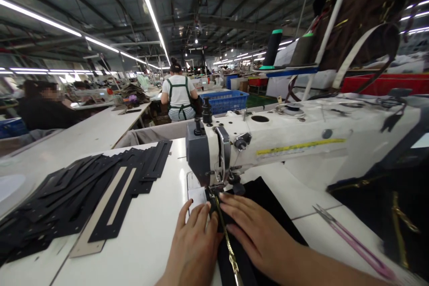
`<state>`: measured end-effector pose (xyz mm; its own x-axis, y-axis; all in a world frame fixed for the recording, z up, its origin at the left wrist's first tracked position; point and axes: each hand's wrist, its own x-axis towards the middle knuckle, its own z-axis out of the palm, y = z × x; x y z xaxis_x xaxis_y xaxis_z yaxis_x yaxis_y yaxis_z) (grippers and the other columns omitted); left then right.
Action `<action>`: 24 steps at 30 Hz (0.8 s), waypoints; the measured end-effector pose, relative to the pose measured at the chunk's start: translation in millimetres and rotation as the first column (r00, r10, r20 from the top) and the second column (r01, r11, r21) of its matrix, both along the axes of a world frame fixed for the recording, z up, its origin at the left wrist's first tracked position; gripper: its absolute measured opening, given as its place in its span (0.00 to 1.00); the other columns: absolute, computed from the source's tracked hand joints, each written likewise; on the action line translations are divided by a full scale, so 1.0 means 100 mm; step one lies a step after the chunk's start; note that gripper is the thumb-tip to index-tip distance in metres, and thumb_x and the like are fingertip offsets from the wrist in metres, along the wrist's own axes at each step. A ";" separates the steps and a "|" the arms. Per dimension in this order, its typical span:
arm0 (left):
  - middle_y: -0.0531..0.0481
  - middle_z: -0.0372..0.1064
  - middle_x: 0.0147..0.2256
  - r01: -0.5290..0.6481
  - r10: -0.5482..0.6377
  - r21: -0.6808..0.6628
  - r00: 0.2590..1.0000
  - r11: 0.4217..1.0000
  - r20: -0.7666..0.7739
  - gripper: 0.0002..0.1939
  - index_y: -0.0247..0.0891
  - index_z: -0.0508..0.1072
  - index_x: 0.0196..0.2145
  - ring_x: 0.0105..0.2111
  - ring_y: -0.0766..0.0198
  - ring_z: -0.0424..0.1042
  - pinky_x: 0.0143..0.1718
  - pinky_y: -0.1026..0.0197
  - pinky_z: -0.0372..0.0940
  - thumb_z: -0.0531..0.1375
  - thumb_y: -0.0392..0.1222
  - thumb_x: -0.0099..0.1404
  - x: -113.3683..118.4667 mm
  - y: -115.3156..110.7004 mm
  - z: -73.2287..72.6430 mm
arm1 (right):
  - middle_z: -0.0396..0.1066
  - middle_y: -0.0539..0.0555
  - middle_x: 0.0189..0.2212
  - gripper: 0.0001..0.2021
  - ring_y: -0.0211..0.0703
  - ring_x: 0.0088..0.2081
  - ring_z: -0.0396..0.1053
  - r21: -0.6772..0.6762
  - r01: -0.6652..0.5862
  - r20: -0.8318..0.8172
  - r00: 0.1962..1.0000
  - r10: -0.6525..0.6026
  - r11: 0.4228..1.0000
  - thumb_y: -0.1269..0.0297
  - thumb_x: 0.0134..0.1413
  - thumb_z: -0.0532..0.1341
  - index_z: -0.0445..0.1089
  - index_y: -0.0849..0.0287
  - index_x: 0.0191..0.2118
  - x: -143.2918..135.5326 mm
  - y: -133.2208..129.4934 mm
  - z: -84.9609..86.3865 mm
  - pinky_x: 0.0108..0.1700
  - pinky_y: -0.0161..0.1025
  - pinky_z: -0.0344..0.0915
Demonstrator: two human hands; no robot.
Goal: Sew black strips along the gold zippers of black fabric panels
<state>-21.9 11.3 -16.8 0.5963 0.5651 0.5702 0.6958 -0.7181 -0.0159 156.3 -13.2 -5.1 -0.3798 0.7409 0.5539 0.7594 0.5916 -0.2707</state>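
And here we are at the sewing table [144, 237], with the black cloth [276, 214] lying under the head of the sewing machine [268, 138], and a gold zipper [226, 239] running along it between two hands. That line is everything: its long axis comes out from the machine's foot and slants slightly rightward to the table's near side, pull tab lowest of all. The right hand [258, 228] lies flat just right of it, fingers stretched out, clutching nothing, tips a shade closer to the foot. Over on the other flank, the left hand [194, 246] arches with fingertips down beside the zipper (whether its thumb pinches the cloth, I cannot tell), so the zipper sits to that hand's right. Both hands are close; the right one just shades it. Out toward the table's left edge, a heap of black strips [80, 192] fans up to the far edge, and on the right side rest pink-handled scissors [355, 246], tips pointing away, well clear of the left hand.
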 end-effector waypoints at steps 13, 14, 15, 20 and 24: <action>0.41 0.67 0.45 -0.025 0.004 -0.132 0.988 0.991 -0.156 0.12 0.34 0.69 0.45 0.48 0.54 0.64 0.55 0.45 0.50 0.53 0.36 0.63 0.02 -0.01 0.15 | 0.58 0.68 0.54 0.19 0.51 0.58 0.52 -0.063 -0.064 0.185 0.980 0.075 0.996 0.75 0.58 0.45 0.61 0.76 0.53 -0.04 -0.11 -0.05 0.56 0.49 0.56; 0.41 0.67 0.46 -0.017 -0.007 -0.143 0.986 0.990 -0.165 0.13 0.34 0.69 0.45 0.48 0.54 0.64 0.55 0.45 0.50 0.53 0.36 0.63 0.00 -0.03 0.16 | 0.57 0.68 0.54 0.19 0.51 0.58 0.51 -0.071 -0.074 0.178 0.980 0.086 0.995 0.75 0.58 0.45 0.61 0.76 0.52 -0.02 -0.17 -0.02 0.57 0.49 0.56; 0.41 0.67 0.46 0.003 -0.029 -0.150 0.985 0.989 -0.173 0.13 0.35 0.68 0.46 0.48 0.55 0.64 0.55 0.45 0.49 0.52 0.35 0.63 -0.02 -0.06 0.17 | 0.57 0.68 0.55 0.19 0.50 0.58 0.51 -0.072 -0.089 0.171 0.980 0.100 0.993 0.74 0.59 0.45 0.62 0.75 0.52 0.01 -0.25 0.01 0.57 0.49 0.55; 0.44 0.65 0.50 0.192 -0.217 -0.169 0.964 0.967 -0.151 0.17 0.36 0.67 0.47 0.51 0.58 0.62 0.58 0.49 0.45 0.52 0.32 0.61 -0.15 -0.38 0.16 | 0.65 0.64 0.49 0.18 0.51 0.53 0.59 0.023 -0.167 0.216 0.964 0.158 0.986 0.61 0.59 0.52 0.67 0.68 0.47 0.10 -0.78 0.10 0.52 0.47 0.62; 0.44 0.64 0.51 0.234 -0.261 -0.208 0.958 0.950 -0.114 0.18 0.35 0.66 0.48 0.52 0.60 0.62 0.59 0.51 0.46 0.49 0.30 0.60 -0.20 -0.55 0.16 | 0.68 0.65 0.46 0.14 0.53 0.49 0.64 0.173 -0.132 0.278 0.957 0.080 0.976 0.69 0.58 0.52 0.68 0.71 0.46 0.00 -0.99 0.01 0.47 0.47 0.66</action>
